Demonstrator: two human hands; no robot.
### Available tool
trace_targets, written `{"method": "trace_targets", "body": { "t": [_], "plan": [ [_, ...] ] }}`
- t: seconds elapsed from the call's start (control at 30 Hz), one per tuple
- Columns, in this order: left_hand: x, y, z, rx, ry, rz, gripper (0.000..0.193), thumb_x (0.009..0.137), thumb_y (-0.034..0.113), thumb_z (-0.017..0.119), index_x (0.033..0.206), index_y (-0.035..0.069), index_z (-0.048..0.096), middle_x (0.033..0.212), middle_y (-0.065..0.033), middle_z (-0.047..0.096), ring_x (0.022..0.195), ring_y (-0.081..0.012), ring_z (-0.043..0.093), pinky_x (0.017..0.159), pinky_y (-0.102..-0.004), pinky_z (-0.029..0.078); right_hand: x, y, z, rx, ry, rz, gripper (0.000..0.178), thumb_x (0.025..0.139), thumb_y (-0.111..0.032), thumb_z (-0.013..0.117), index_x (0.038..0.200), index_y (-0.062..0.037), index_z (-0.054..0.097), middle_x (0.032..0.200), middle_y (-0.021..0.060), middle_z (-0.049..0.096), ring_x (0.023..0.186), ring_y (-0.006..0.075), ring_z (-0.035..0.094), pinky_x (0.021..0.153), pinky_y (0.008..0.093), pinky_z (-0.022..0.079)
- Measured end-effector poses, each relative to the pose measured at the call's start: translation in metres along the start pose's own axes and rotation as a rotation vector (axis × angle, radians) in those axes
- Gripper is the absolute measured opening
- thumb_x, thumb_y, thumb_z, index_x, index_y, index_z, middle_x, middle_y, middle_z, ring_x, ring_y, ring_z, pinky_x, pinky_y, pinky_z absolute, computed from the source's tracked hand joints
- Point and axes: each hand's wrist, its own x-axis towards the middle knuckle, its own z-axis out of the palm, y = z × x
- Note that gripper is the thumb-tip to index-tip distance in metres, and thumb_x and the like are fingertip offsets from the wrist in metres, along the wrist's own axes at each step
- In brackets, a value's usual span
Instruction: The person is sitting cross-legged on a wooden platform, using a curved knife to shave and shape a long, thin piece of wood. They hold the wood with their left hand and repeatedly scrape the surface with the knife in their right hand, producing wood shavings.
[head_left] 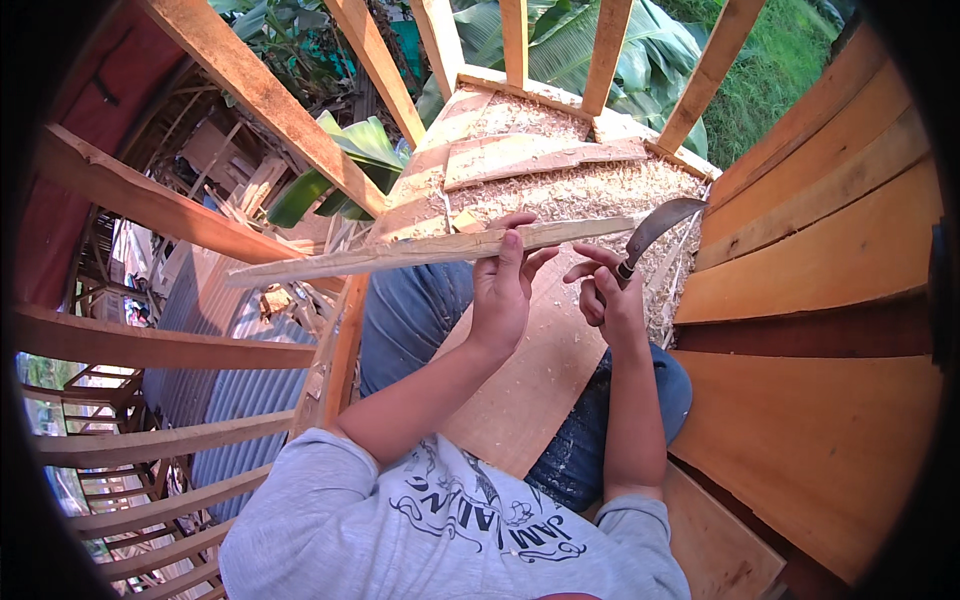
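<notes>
A long, pale, roughly carved strip of wood [400,254] lies crosswise in front of me, its tapered end out to the left. My left hand [505,285] grips it near the middle, thumb on the near face and fingers behind. In my right hand [608,290] is a knife with a curved, hooked blade [662,226]; its short dark handle [625,270] shows only in part among the fingers. The blade points up and to the right, by the strip's right end. Whether blade and wood touch, I cannot tell.
Wood shavings [560,195] cover the boards ahead, where a flat plank [545,158] lies. Upright slats [370,70] rail the left and far sides. An orange-brown board wall [810,250] stands close on the right. Corrugated metal sheets [250,370] lie below, beyond the railing.
</notes>
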Motion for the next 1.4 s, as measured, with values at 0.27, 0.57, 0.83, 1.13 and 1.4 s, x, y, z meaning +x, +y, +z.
{"method": "trace_targets", "body": {
  "t": [0.27,0.57,0.83,1.13,1.4],
  "plan": [
    [-0.028,-0.030,0.018,0.164,0.031,-0.192,0.040,0.100,0.036,0.040,0.127,0.008,0.052,0.111,-0.0037,0.059,0.104,-0.0092,0.051,0.092,-0.0276,0.040,-0.001,0.000,-0.007,0.049,0.127,-0.051,0.029,0.092,-0.025,0.058,0.104,0.0011,0.053,0.076,0.0142,0.064,0.035,0.0039,0.033,0.031,0.0193,0.027],
    [-0.050,0.028,0.010,0.501,-0.771,-0.804,0.044,0.091,0.030,0.059,0.124,0.002,0.051,0.113,-0.0074,0.059,0.109,-0.0164,0.053,0.095,-0.0326,0.040,0.001,-0.026,-0.012,0.065,0.497,0.007,0.019,0.082,-0.017,0.066,0.078,-0.0048,0.052,0.058,0.0065,0.056,0.033,0.0047,0.034,0.030,0.0203,0.026],
    [-0.018,0.072,-0.039,1.515,-0.662,-0.157,0.036,0.081,0.024,0.068,0.105,0.000,0.057,0.082,-0.0100,0.064,0.077,-0.0200,0.061,0.074,-0.0338,0.049,0.004,-0.024,-0.016,0.108,0.484,0.020,0.021,0.083,-0.019,0.067,0.079,-0.0053,0.052,0.060,0.0066,0.056,0.034,0.0046,0.035,0.031,0.0205,0.027],
    [-0.009,0.066,-0.050,0.821,-0.564,-0.869,0.022,0.092,0.022,0.059,0.093,0.002,0.053,0.059,0.0007,0.050,0.046,-0.0062,0.049,0.042,-0.0215,0.040,0.005,-0.009,-0.030,-0.255,0.430,-0.113,0.058,0.094,-0.049,0.046,0.070,0.0015,0.059,0.047,0.0007,0.045,0.037,0.0076,0.040,0.036,0.0232,0.030],
    [-0.006,0.069,-0.053,0.658,-0.452,-0.787,0.025,0.097,0.029,0.049,0.092,0.005,0.046,0.059,0.0006,0.050,0.042,-0.0052,0.049,0.037,-0.0199,0.039,0.003,-0.004,-0.016,-1.151,0.311,-0.307,0.060,0.082,-0.055,0.061,0.056,-0.0022,0.049,0.043,0.0107,0.040,0.040,0.0275,0.045,0.042,0.0368,0.034]
  ]
}}
